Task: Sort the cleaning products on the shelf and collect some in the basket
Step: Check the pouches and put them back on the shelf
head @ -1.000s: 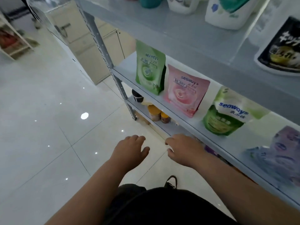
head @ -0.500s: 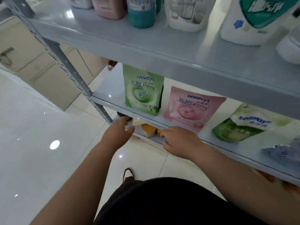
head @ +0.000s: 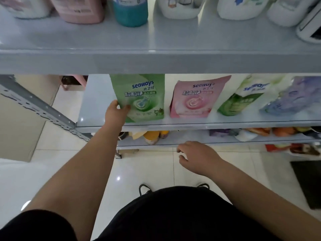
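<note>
A green seaways pouch (head: 142,98) stands upright at the left of the middle shelf (head: 97,105). My left hand (head: 115,113) grips its lower left edge, thumb on the front. To its right stand a pink seaways pouch (head: 194,100), a green-and-white pouch (head: 243,98) and a purple pouch (head: 291,100), the last two leaning. My right hand (head: 196,155) hovers lower, in front of the bottom shelf edge, fingers loosely curled and holding nothing. No basket is in view.
The top shelf (head: 156,42) carries several bottles, among them a pink jug (head: 79,9), a teal bottle (head: 130,13) and white jugs (head: 180,7). Jars and packets (head: 152,136) fill the bottom shelf. A perforated metal upright (head: 38,106) stands at left. A dark object (head: 307,185) lies on the floor at right.
My left hand rose from below the middle shelf and took hold of the green pouch. My right hand dropped away from the shelf edge. The view swung to face the shelves.
</note>
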### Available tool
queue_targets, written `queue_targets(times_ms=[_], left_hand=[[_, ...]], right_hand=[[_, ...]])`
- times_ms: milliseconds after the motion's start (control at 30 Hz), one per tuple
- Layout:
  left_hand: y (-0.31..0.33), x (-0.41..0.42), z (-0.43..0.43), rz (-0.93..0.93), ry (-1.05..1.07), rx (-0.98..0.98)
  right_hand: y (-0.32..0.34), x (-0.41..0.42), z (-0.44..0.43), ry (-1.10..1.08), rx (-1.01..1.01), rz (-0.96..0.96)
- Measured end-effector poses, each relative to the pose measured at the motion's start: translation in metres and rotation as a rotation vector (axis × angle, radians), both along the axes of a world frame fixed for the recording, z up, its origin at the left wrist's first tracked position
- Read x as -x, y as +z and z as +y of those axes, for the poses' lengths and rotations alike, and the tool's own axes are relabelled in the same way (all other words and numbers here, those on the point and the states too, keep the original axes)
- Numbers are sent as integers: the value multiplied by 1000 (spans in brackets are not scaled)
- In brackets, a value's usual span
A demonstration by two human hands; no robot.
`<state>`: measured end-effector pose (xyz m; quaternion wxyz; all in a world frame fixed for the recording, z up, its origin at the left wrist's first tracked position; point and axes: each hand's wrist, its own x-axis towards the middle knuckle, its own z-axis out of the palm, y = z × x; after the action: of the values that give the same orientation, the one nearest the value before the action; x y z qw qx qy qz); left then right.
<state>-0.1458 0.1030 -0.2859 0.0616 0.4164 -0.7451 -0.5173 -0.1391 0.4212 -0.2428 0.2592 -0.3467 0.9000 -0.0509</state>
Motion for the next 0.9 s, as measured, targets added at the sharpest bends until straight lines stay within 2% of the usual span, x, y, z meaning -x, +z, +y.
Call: queue_targets(times_ms=[167, 367, 467, 667, 800, 900], left_hand=[[-9, -39, 23, 96, -103, -3], [22, -116, 83, 246, 106, -103], [40, -153, 124, 267, 100, -182], [60, -203, 210, 231, 67, -258], [61, -232, 232, 105, 36, -275], [53, -247, 242, -77, 77, -190]], right_hand=[[-1, -15, 8, -30, -6, -5], [-8, -26, 32, -63, 95, -34], [-13, -34, 52, -140, 227, -117], [-17, -77, 83, -544, 828, -761], [-19, -107, 96, -640, 989, -818], [-16, -136, 95, -639, 977, -708]])
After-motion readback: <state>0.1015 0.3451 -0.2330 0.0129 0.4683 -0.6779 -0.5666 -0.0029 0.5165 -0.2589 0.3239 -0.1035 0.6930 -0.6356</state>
